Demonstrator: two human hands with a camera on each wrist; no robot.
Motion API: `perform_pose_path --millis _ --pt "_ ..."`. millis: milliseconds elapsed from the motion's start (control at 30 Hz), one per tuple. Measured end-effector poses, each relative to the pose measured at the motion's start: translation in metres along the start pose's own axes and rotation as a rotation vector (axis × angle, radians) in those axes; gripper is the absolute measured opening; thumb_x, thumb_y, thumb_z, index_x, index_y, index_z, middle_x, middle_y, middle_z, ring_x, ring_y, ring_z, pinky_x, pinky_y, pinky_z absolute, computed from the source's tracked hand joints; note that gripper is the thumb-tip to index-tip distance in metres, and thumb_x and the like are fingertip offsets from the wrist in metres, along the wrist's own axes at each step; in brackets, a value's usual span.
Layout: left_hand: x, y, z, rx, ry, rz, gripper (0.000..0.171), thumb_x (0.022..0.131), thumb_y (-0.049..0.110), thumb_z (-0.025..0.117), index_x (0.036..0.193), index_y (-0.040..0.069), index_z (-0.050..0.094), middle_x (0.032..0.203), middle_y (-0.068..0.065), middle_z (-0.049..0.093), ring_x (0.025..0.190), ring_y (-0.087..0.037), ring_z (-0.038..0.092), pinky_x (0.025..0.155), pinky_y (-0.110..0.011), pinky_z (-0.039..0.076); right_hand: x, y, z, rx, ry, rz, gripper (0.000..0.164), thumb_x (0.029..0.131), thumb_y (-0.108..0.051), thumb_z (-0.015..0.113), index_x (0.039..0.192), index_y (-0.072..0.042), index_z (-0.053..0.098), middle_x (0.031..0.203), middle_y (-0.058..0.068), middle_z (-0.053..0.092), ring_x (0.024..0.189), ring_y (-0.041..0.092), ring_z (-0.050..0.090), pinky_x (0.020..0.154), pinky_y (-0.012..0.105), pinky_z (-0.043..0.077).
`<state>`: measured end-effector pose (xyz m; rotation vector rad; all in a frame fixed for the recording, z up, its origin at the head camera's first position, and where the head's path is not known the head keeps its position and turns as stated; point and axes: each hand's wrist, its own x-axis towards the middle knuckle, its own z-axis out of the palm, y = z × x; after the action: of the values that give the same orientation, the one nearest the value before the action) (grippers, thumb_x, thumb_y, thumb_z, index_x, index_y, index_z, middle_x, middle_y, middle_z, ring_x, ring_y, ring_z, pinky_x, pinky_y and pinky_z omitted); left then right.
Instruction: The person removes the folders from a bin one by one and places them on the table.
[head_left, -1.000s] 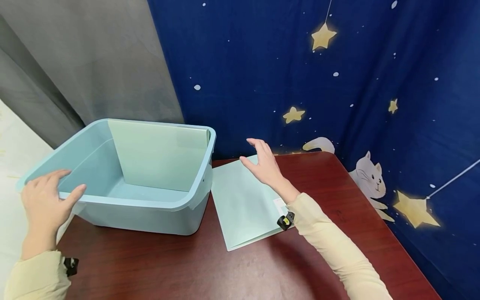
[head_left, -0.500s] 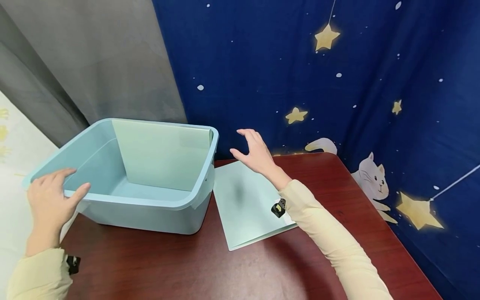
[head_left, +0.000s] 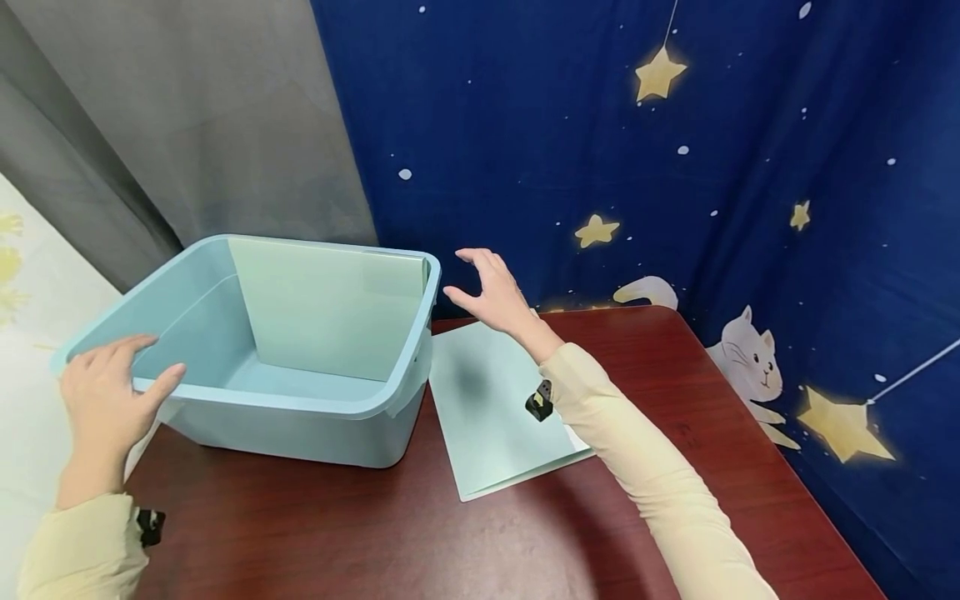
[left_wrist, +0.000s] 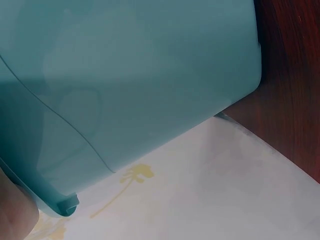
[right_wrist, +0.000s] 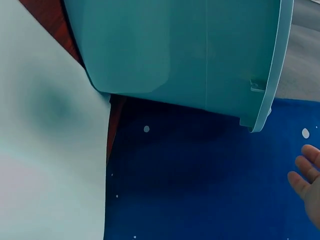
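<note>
A light blue plastic tub stands on the left of the dark red table. Inside it a pale green folder leans upright against the far wall. My left hand is at the tub's front left corner, fingers over the rim and thumb spread apart. In the left wrist view only a bit of that hand shows beside the rim. My right hand hovers in the air just right of the tub's far right corner, fingers loosely bent, holding nothing. Below it a second pale green folder lies flat, partly hidden by my forearm.
The table ends at a back edge behind the lying folder and at a slanting right edge. A blue curtain with stars and a cat hangs behind, next to a grey curtain. White patterned fabric is at the left.
My right hand has moved left and away from me, from above the lying folder towards the tub's right rim. My left hand keeps its place at the rim. The view has shifted slightly.
</note>
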<state>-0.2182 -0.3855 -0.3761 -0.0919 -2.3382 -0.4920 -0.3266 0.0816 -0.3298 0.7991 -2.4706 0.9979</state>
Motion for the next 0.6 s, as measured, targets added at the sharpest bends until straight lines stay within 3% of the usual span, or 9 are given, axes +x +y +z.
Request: perform_pose_path --millis 200,600 --pt "-0.001 0.0 0.0 0.001 0.011 0.003 0.061 0.079 0.045 0.054 0.112 -0.006 0.056 0.114 -0.029 0.054 0.104 -0.047 0.04 0.094 -0.057 0.021 0.008 -0.003 0.005 0.053 0.007 -0.006 0.055 0.084 -0.032 0.062 0.13 -0.006 0.044 0.128 0.007 0.048 0.119 0.019 0.042 0.098 0.033 0.036" --pt "-0.003 0.001 0.0 -0.017 0.017 0.001 0.06 0.079 0.045 0.055 0.112 -0.006 0.056 0.114 -0.029 0.054 0.103 -0.047 0.041 0.093 -0.056 0.022 0.019 -0.003 0.016 0.049 -0.02 -0.013 0.054 0.083 -0.031 0.062 0.128 -0.006 0.046 0.126 0.006 0.048 0.118 0.017 0.042 0.098 0.03 0.035"
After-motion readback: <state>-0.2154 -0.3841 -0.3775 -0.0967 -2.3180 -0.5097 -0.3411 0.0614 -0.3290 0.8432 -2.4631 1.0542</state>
